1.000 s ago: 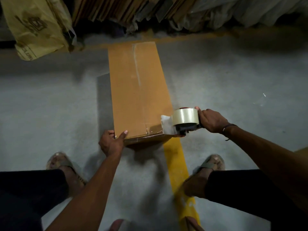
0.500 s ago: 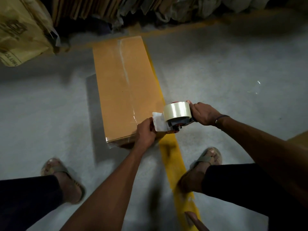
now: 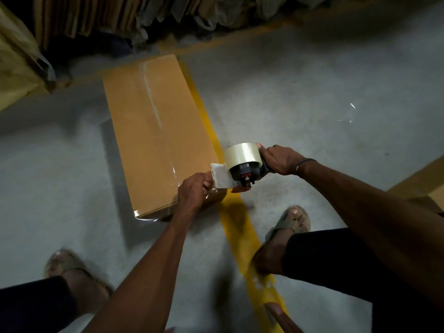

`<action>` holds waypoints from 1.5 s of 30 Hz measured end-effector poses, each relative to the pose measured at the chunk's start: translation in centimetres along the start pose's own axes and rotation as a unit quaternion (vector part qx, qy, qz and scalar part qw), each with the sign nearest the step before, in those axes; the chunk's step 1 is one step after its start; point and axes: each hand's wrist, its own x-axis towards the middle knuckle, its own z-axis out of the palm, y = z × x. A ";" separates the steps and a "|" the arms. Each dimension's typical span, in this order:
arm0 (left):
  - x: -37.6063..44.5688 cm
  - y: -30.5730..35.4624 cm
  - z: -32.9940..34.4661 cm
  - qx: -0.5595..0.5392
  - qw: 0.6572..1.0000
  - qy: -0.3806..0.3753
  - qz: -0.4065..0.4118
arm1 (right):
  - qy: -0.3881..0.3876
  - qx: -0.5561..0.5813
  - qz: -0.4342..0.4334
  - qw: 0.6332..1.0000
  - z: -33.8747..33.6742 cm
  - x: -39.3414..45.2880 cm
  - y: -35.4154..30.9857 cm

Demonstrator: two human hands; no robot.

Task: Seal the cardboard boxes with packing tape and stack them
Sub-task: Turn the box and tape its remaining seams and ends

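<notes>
Down low, the right grip (image 3: 280, 159) is clenched round the handle of the tape gun (image 3: 245, 168), its knuckles up and wrist level, with the forearm reaching in from the lower right. The roll sits on top of the gun, just off the near right corner of the box (image 3: 153, 131). The left grip (image 3: 193, 191) pinches the free end of the tape (image 3: 219, 177) against that same corner; its fingers curl over the edge, and the arm stretches up from the bottom of the view. The box lies flat on the floor (image 3: 300, 97), long side running away from the person, beside a yellow line (image 3: 240, 231). A shiny strip of tape runs along its top seam. Both feet in sandals stand either side of the arms.
</notes>
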 end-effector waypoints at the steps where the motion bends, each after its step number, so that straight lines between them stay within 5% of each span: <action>1: -0.4 1.1 0.2 -0.025 0.999 -0.013 -0.023 | -0.007 0.003 -0.006 1.000 0.3 0.2 -0.3; 5: -1.6 5.5 1.1 -0.063 0.986 -0.150 -0.042 | -0.039 0.010 -0.026 0.999 -0.1 1.0 -1.1; 9: -0.8 8.1 2.4 -0.068 0.967 -0.202 -0.138 | -0.070 0.024 -0.029 0.997 -1.1 1.7 -1.3; 14: -0.1 8.6 4.0 -0.014 0.985 -0.071 -0.155 | -0.069 0.032 -0.015 0.997 -0.2 2.1 -0.9; 19: 0.7 7.7 3.8 -0.030 0.986 -0.076 -0.146 | -0.053 0.023 -0.013 0.998 -0.1 1.8 -1.1; 23: 9.5 0.5 6.2 0.013 0.985 -0.048 -0.163 | -0.029 -0.041 0.010 0.999 0.6 1.6 -0.6; 28: 3.7 5.4 4.3 0.058 0.978 -0.112 -0.168 | 0.013 -0.001 0.054 0.998 1.5 0.9 0.4; 34: 0.7 7.4 -0.2 0.079 0.971 -0.153 -0.164 | 0.157 0.014 0.227 0.961 4.3 -0.5 1.8; 45: 0.8 3.6 0.4 0.396 0.918 -0.027 0.011 | 0.059 0.157 0.256 0.952 12.9 1.7 -0.9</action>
